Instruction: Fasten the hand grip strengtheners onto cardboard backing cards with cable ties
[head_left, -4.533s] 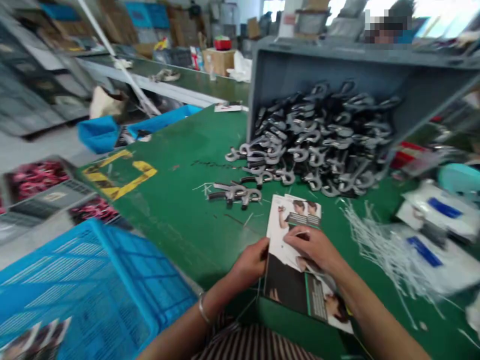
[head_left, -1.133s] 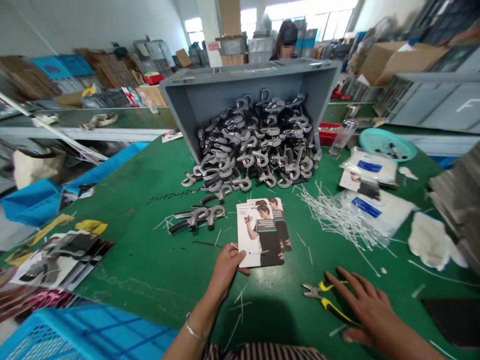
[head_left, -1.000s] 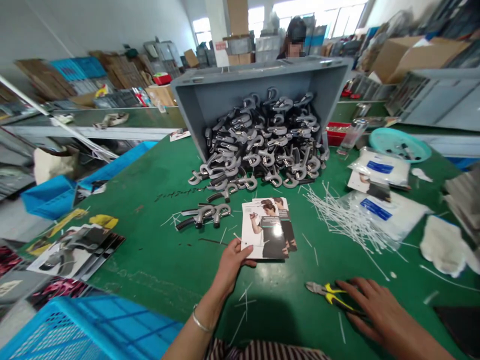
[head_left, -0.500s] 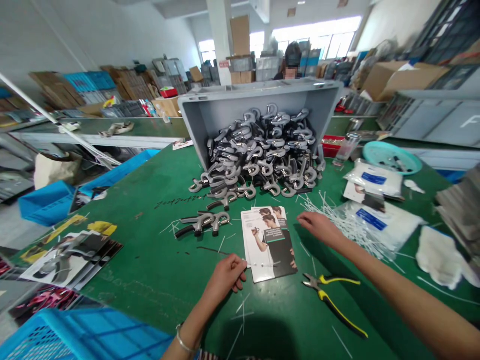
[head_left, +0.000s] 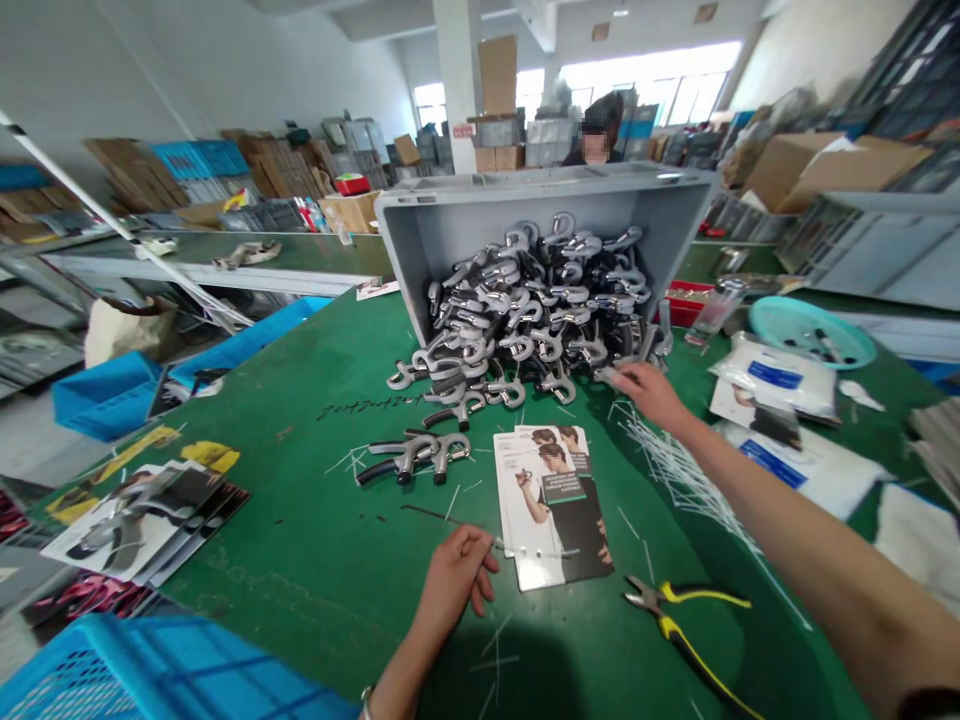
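Note:
My left hand [head_left: 459,572] is closed in a pinch at the left edge of the printed cards [head_left: 551,510]. A thin white cable tie [head_left: 544,552] runs from its fingertips across the top card's lower part. My right hand [head_left: 651,396] reaches to the right front of the heap, fingers closed on the end of a grey hand grip strengthener [head_left: 606,376]. More grey and black hand grip strengtheners [head_left: 525,310] spill out of a grey crate [head_left: 405,240] lying on its side. Two separate strengtheners [head_left: 416,457] lie left of the cards.
Yellow-handled pliers [head_left: 667,605] lie right of the cards. Loose white cable ties [head_left: 682,470] spread beneath my right forearm, beside plastic bags [head_left: 787,385]. A turquoise tray [head_left: 862,345] stands back right. Cards with a strengthener [head_left: 142,520] rest at left, above a blue basket [head_left: 172,670]. A person [head_left: 600,130] is behind the crate.
My right hand has moved forward from beside the cards to the heap and closed on a strengthener. My left hand stays by the cards. The view has shifted slightly.

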